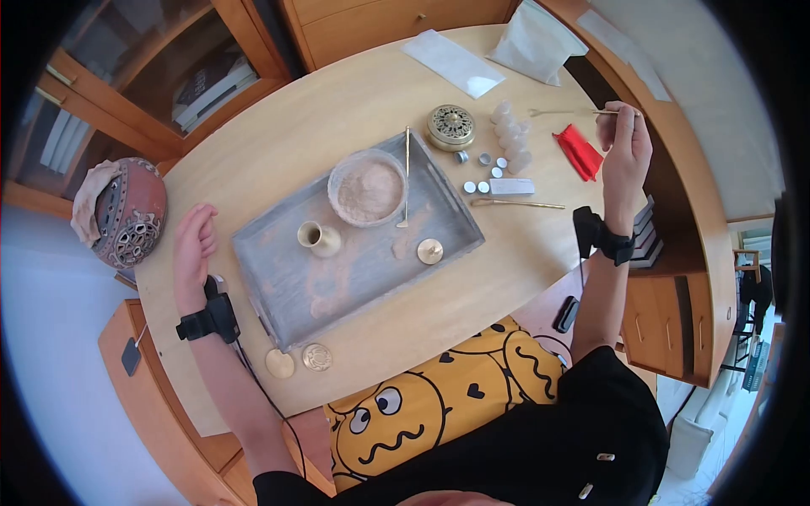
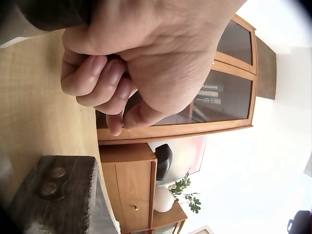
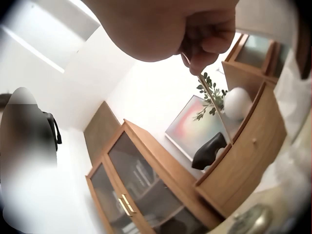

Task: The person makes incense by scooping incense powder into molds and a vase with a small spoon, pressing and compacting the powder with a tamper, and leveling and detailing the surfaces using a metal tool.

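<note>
My right hand [image 1: 626,152], raised over the right side of the table, pinches a slim brass stick tool [image 1: 557,111] with a small flattened tip pointing left. In the right wrist view the same stick slants down from the fingertips. My left hand [image 1: 194,249] lies at the table's left, its fingers loosely curled with nothing in them. Beside it is a grey wooden tray [image 1: 270,291] bearing a bowl [image 1: 332,201] of pale powder, a small brass vase [image 1: 319,239] and a knobbed brass disc [image 1: 429,250]. A long brass spatula [image 1: 407,169] leans by the bowl.
Near the right hand lie a red cloth pouch [image 1: 579,152], a pierced brass censer [image 1: 450,126], several small tubs, a white box [image 1: 512,186] and another brass tool [image 1: 519,203]. Two brass discs [image 1: 317,357] sit at the front edge. A patterned pot [image 1: 131,211] stands left.
</note>
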The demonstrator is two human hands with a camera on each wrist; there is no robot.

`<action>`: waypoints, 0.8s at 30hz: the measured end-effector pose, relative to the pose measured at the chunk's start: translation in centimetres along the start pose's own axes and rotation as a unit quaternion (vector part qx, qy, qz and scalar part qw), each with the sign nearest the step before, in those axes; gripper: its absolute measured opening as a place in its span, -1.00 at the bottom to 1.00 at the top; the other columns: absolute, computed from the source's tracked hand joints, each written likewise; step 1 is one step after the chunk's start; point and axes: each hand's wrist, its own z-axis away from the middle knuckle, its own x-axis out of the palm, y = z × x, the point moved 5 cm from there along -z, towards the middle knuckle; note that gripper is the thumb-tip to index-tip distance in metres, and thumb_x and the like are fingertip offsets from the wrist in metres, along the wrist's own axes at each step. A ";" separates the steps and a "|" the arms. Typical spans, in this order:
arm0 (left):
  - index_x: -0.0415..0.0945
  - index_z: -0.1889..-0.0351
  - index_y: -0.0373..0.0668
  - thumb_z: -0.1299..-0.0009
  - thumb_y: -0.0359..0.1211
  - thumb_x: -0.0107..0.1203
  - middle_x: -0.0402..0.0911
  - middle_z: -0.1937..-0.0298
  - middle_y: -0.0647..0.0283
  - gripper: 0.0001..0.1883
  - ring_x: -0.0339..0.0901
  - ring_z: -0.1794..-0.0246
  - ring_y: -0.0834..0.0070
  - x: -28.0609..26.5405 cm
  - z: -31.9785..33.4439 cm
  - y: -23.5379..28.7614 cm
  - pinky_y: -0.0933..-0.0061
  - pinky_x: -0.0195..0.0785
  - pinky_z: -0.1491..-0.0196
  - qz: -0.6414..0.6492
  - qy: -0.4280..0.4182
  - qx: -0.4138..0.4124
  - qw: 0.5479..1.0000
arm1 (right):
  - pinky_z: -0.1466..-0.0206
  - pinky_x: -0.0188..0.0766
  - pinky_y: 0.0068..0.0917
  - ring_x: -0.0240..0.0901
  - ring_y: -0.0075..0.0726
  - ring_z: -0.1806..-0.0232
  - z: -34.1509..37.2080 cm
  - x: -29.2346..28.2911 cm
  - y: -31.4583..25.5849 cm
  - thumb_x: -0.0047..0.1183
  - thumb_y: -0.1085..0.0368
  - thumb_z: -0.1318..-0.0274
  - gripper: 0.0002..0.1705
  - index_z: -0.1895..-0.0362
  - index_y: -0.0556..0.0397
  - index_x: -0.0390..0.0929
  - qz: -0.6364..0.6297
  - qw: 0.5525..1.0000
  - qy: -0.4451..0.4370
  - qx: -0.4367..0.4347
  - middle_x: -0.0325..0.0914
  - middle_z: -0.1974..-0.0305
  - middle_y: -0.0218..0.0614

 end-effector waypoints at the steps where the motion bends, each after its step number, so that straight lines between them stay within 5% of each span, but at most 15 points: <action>1: 0.46 0.27 -0.15 -0.52 -0.34 -0.03 0.08 0.63 0.60 -0.87 -0.07 0.73 0.84 -0.1 -0.1 0.1 0.68 -0.29 0.68 -0.004 0.002 0.005 1.000 | 0.29 0.31 -0.64 0.33 -0.65 0.41 -0.4 -0.7 0.3 -0.21 0.20 -0.50 -0.67 0.13 0.16 0.55 0.049 0.999 -0.016 -0.011 0.52 0.41 -0.45; 3: 0.46 0.27 -0.15 -0.52 -0.34 -0.03 0.09 0.63 0.60 -0.87 -0.07 0.73 0.85 -0.2 -0.2 0.0 0.68 -0.29 0.68 -0.003 0.002 0.007 1.000 | 0.24 0.36 -0.62 0.36 -0.65 0.38 -0.7 -1.2 0.7 -0.21 0.25 -0.48 -0.69 0.12 0.19 0.53 0.141 0.988 -0.048 -0.029 0.53 0.40 -0.42; 12: 0.45 0.27 -0.15 -0.52 -0.32 -0.03 0.10 0.63 0.60 -0.85 -0.06 0.74 0.85 -0.2 -0.3 0.0 0.67 -0.28 0.69 -0.009 -0.001 0.005 1.000 | 0.24 0.37 -0.58 0.38 -0.59 0.39 -0.8 1.0 0.5 -0.20 0.25 -0.47 -0.72 0.13 0.16 0.52 0.153 0.983 -0.092 -0.053 0.54 0.40 -0.37; 15: 0.45 0.27 -0.15 -0.52 -0.31 -0.02 0.10 0.64 0.60 -0.85 -0.06 0.74 0.85 -0.2 -0.2 -0.1 0.67 -0.28 0.69 -0.011 -0.001 0.004 1.000 | 0.26 0.41 -0.47 0.42 -0.42 0.42 -0.8 2.1 0.0 -0.21 0.22 -0.42 -0.70 0.13 0.17 0.51 0.212 0.968 -0.126 -0.048 0.55 0.41 -0.30; 24: 0.46 0.26 -0.12 -0.51 -0.30 0.00 0.09 0.63 0.61 -0.87 -0.07 0.73 0.85 -0.5 -0.2 -0.3 0.69 -0.30 0.68 -0.019 0.002 0.005 1.000 | 0.25 0.42 -0.43 0.46 -0.40 0.42 -1.2 2.3 3.6 -0.19 0.17 -0.39 -0.63 0.18 0.23 0.55 0.228 0.958 -0.171 0.012 0.59 0.40 -0.23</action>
